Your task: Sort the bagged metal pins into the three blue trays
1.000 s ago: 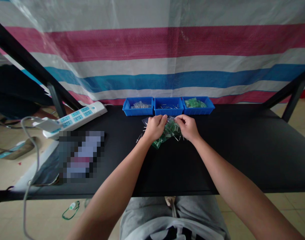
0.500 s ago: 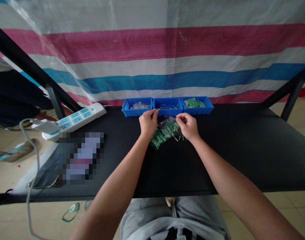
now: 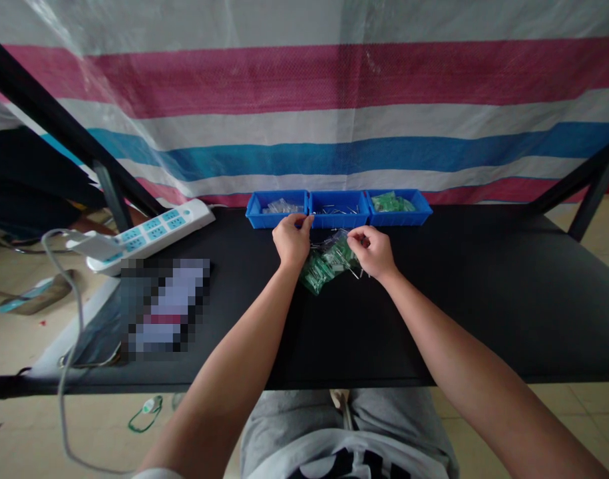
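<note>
My left hand (image 3: 291, 241) is closed in a pinch just in front of the middle blue bin (image 3: 340, 219). Opposite it, my right hand (image 3: 374, 251) has thumb and fingers pressed together. Whatever sits in either pinch is too small to make out. Between and below the hands lies a pile of small green packets (image 3: 318, 271) on the black tabletop, with clear plastic and thin metal pieces (image 3: 357, 271) among them. Slender metal pieces also lie in the middle bin. The left blue bin (image 3: 277, 219) holds clear small pieces, the right blue bin (image 3: 400, 218) green packets.
A white power strip (image 3: 152, 234) with a plug and grey cable stands on the left of the black table (image 3: 484, 293). Nearer me lies a blurred-out flat object (image 3: 167, 306). Behind the bins hangs a striped sheet (image 3: 304, 73). A person's legs (image 3: 29, 179) show at far left.
Both hands stay pinched over the pile, with only slight finger shifts. The whole view has moved slightly.
</note>
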`<state>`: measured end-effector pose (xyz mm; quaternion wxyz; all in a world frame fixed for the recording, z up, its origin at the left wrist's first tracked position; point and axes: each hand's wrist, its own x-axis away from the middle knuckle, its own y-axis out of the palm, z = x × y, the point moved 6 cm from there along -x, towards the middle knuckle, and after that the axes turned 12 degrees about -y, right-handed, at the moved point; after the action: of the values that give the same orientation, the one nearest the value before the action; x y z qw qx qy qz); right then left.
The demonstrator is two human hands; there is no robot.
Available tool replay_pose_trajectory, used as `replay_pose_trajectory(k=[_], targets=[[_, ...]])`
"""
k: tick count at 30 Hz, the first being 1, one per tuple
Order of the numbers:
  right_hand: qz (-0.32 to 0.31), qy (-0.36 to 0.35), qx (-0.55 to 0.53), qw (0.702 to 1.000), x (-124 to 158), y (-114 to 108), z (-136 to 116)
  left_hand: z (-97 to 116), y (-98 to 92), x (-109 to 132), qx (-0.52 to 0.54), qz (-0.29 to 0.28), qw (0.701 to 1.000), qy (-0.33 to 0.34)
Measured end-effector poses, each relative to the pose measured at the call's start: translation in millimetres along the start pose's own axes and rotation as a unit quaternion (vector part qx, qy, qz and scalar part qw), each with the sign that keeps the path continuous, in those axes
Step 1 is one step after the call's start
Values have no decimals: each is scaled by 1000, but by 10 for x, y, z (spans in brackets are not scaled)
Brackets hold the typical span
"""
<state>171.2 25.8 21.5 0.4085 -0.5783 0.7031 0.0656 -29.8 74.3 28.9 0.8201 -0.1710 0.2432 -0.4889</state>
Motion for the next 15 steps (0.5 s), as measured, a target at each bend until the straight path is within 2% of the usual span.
replay_pose_trajectory(k=[8,12,15], targets=[[1,-4,14,1000,8,-36,38,27,6,-19,-27,-31,999,14],[2,-6,21,1000,0,-71,56,22,77,-4,-77,-120,989,28],[5,-5,28,1000,-12,-102,67,10,97,43,-155,-188,968,65]])
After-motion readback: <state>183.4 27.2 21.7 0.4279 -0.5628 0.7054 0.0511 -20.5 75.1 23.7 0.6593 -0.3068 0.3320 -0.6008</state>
